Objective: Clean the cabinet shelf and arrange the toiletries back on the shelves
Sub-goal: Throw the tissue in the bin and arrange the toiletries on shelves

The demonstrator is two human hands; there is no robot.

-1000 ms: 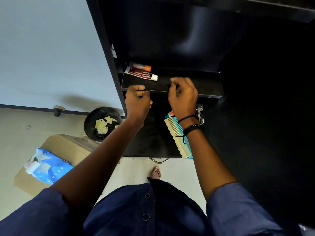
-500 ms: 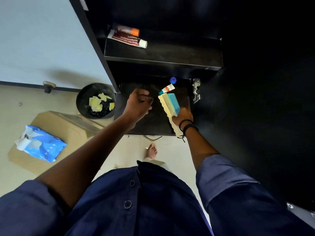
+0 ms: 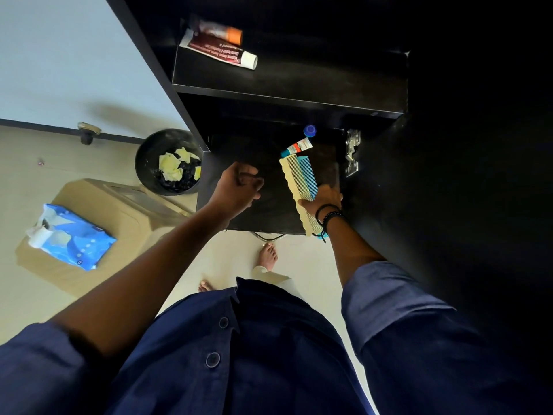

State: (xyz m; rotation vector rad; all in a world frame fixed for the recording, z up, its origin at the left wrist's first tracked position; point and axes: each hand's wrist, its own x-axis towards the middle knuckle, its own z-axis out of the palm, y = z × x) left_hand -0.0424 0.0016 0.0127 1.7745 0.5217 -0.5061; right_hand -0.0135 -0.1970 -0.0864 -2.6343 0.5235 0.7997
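Our right hand (image 3: 321, 199) has dropped from the upper shelf (image 3: 299, 82) to grip two combs (image 3: 300, 181) at five o'clock. Our left hand (image 3: 238, 187), curled shut, perhaps empty. Restocking under way.

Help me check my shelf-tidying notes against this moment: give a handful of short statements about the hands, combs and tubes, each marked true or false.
1. The right hand grips the combs on the lower shelf. True.
2. The left hand holds a tube. False: it is curled, with no tube visible in it.
3. Two tubes lie on the upper shelf. True.
4. The bin on the floor is empty. False: it holds yellowish scraps.
5. The small tube lies on the upper shelf. False: it lies on the lower shelf, beyond the combs.
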